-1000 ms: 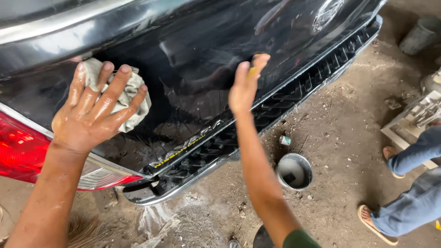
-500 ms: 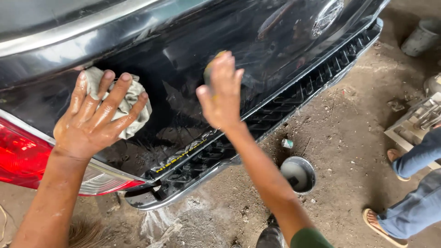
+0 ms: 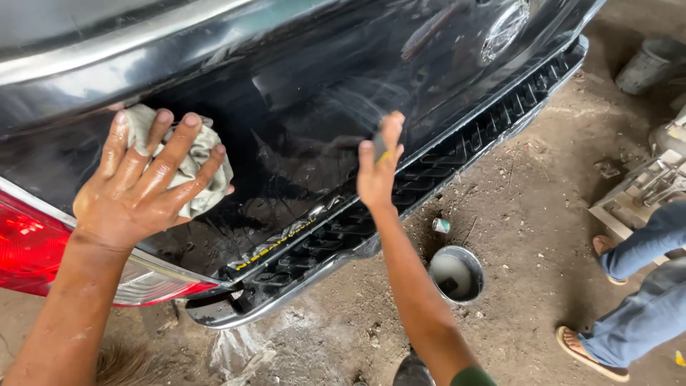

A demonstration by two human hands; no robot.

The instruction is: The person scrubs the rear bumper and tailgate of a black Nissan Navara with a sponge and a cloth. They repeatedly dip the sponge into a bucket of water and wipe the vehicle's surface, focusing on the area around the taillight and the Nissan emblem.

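Your left hand [image 3: 139, 189] presses, fingers spread, a soft, limp grey rag [image 3: 193, 161] flat against the wet black tailgate [image 3: 314, 107]. To the rag's right, your right hand [image 3: 379, 171] pinches a small sanding pad [image 3: 380, 149]; likely thin, slippery, best held by its edges.

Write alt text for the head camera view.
A left hand presses a pale rag flat on a wet black car panel, while the right hand holds a small pad against it. Below are a red tail light, a metal bowl on dirt, and another person's legs.
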